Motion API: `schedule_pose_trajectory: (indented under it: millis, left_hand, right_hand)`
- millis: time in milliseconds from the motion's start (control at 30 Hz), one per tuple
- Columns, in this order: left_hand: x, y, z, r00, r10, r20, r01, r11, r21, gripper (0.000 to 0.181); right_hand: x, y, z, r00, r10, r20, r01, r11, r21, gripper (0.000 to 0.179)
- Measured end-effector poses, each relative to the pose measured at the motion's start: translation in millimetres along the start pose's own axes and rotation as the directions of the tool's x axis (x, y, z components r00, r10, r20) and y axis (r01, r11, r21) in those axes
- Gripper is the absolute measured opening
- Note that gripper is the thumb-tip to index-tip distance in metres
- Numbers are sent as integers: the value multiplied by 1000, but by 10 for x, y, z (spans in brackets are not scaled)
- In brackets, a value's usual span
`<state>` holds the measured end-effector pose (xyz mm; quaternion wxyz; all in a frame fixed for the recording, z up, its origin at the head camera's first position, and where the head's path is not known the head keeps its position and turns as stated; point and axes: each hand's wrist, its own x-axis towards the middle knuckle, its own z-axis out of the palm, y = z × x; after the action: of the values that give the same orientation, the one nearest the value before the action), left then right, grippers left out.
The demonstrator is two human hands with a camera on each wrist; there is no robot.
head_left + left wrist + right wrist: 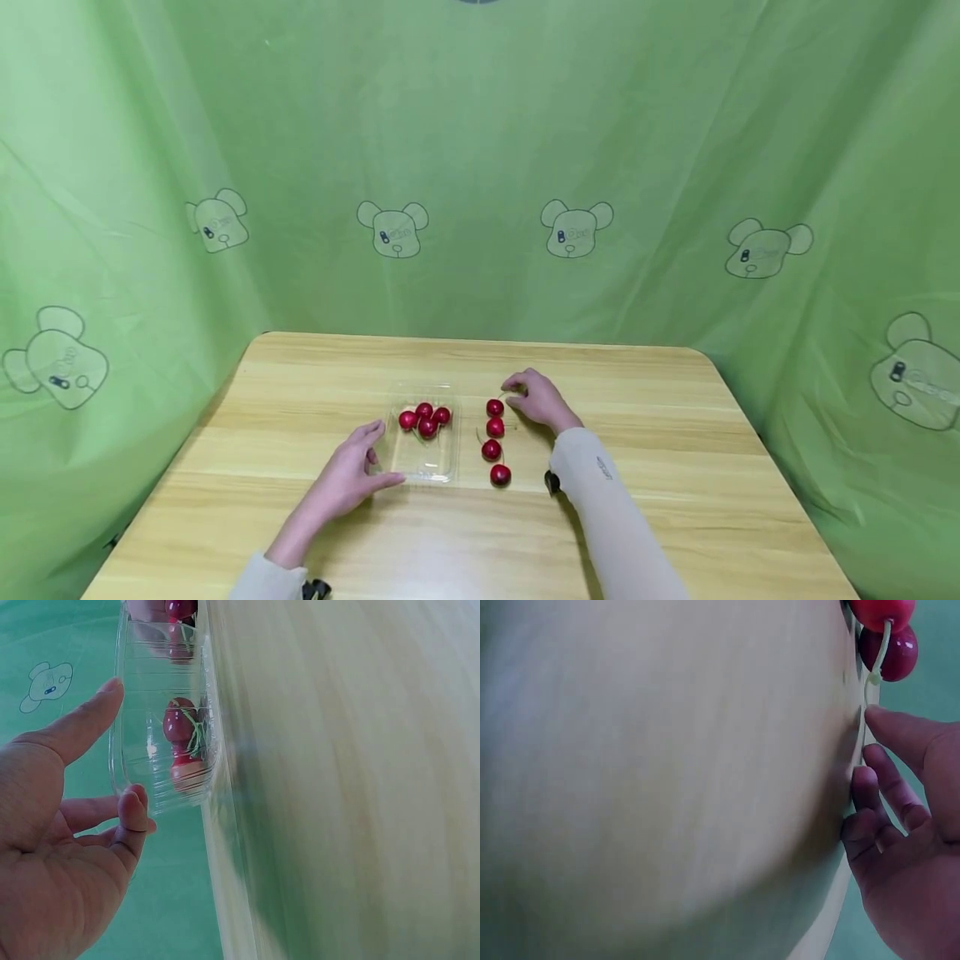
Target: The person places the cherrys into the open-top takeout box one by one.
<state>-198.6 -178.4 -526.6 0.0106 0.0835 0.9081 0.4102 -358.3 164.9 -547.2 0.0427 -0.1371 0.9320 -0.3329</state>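
Closest to the camera are the two sleeved forearms coming in over the near edge of the wooden worktop (637, 400). Going left to right from there: the left hand (347, 478) is resting on the worktop at the near-left corner of a clear plastic tray (422, 460). Its grip is loose and open, fingers mostly straight, with the thumb tip touching the tray's near edge and the index finger lying up along its left wall. The left wrist view is showing the same thing from up close, the thumb (132, 814) and one straight finger on either side of the tray corner, not really clamping it.

The tray is sitting a bit left of the worktop's middle, and four red cherries (424, 418) are bunched together at its far end, touching each other. The near half of the tray is bare plastic.

Just to the right of the tray, a line of four more loose cherries (493, 440) is running from far to near on the bare wood, each one close to the next, thin stems barely showing.

Right of that line, the right hand (536, 398) is lying on the worktop with its fingertips just beside the farthest cherry (495, 407). Its fingers are curling inward a bit. In the right wrist view the fingertips (885, 724) are right at that cherry's pale stem, but I can't tell if they're actually pinching it or just touching.

Green cloth with cartoon bear heads is hanging all around behind.
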Motion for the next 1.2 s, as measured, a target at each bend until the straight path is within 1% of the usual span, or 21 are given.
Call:
schedule_pose_trajectory:
  millis: [200,600,800,933,1067,1200]
  left_hand:
    - [1,9,-2,1000,3,5,-3,1000,13,101]
    - [-8,-5,-1,1000,9,4,-9,1000,1,101]
    - [-7,-11,0,1000,14,-1,-14,1000,-3,100]
    - [-11,-5,-2,1000,15,0,-15,1000,-1,100]
    - [-6,-5,-1,1000,13,-1,-13,1000,5,99]
    - [-6,-5,-2,1000,11,-3,-11,1000,9,99]
  right_hand:
    - [17,32,15,1000,22,-13,-22,1000,3,7]
    - [-16,26,1,998,61,5,-61,998,16,5]
    - [-53,-27,-56,997,82,-9,-82,996,25,5]
    - [-73,-81,-114,996,83,-37,-81,995,57,4]
    - [-86,-148,-181,994,65,-86,-58,995,86,5]
    - [-117,-237,-249,989,68,-133,-51,990,129,6]
